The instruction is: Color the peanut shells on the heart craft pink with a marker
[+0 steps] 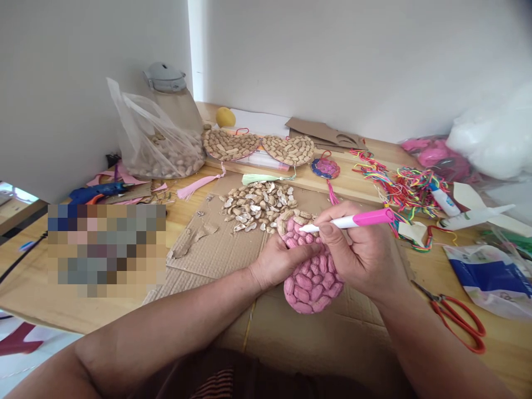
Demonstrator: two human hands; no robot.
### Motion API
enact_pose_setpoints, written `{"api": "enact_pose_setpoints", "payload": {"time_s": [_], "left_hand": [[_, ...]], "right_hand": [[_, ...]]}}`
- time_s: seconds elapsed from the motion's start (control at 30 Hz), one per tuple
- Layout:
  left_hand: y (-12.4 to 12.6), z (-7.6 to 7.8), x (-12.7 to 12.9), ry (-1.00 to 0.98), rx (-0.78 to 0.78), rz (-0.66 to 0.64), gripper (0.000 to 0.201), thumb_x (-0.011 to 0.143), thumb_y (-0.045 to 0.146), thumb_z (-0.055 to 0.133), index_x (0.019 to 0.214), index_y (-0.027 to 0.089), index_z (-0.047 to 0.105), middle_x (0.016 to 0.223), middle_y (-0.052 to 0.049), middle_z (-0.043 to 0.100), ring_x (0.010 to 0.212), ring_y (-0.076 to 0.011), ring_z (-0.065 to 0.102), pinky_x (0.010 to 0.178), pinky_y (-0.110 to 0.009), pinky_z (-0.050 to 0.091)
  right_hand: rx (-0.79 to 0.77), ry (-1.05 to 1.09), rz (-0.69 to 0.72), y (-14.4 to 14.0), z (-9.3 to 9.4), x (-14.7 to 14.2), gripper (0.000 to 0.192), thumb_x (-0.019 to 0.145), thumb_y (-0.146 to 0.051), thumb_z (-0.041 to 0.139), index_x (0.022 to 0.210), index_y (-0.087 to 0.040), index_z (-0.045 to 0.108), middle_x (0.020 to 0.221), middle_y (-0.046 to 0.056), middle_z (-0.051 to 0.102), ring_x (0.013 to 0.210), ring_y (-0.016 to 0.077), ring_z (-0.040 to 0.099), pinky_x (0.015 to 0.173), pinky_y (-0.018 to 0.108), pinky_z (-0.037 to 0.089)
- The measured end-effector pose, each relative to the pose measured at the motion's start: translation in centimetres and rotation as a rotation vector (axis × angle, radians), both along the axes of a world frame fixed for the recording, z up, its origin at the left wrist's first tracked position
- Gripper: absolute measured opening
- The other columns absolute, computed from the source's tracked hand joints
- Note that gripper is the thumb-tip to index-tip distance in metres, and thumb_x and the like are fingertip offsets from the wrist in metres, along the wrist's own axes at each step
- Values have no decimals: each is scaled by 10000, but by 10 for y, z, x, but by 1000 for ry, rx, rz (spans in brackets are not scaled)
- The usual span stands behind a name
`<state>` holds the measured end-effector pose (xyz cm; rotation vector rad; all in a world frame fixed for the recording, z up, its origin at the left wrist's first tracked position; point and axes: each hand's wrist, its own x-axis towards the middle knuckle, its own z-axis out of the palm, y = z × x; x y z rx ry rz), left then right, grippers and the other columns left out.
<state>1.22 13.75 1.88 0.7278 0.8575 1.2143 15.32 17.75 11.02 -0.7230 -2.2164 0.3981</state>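
Observation:
A gourd-shaped piece covered in peanut shells (313,282) is held over the cardboard by my left hand (282,259), thumb across its narrow middle. Most of its shells are pink; those along the top edge are still plain tan. My right hand (359,249) grips a white marker with a pink end (349,221), fingers closed round the barrel. The marker's tip meets the shells in the upper part of the piece. Behind it lies a heap of loose peanut shells (260,204) on the cardboard sheet (211,246).
Orange-handled scissors (461,321) lie at right, near a blue-and-white packet (490,277). Tangled coloured cords (411,188) and a glue bottle (444,197) sit behind. A bag of peanuts (162,149), peanut-covered fan shapes (230,145) and a blue glue gun (100,191) stand farther left.

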Motion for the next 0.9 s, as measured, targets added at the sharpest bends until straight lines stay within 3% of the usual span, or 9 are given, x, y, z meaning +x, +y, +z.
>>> {"api": "enact_pose_setpoints", "payload": {"time_s": [0.63, 0.9], "left_hand": [[-3, 4, 1, -17, 18, 28, 405, 721, 414, 875, 987, 162, 701, 1000, -92, 763, 970, -275, 716, 996, -481, 522], [-2, 2, -1, 26, 26, 8, 371, 725, 350, 866, 994, 151, 706, 1022, -103, 753, 996, -294, 710, 995, -493, 522]], "right_hand": [[-64, 28, -43, 2, -8, 9, 100, 1011, -287, 547, 985, -229, 624, 857, 32, 682, 736, 180, 631, 643, 318, 481], [-47, 19, -11, 2, -3, 3, 101, 1008, -247, 537, 960, -214, 620, 846, 31, 695, 730, 170, 641, 650, 301, 490]]}}
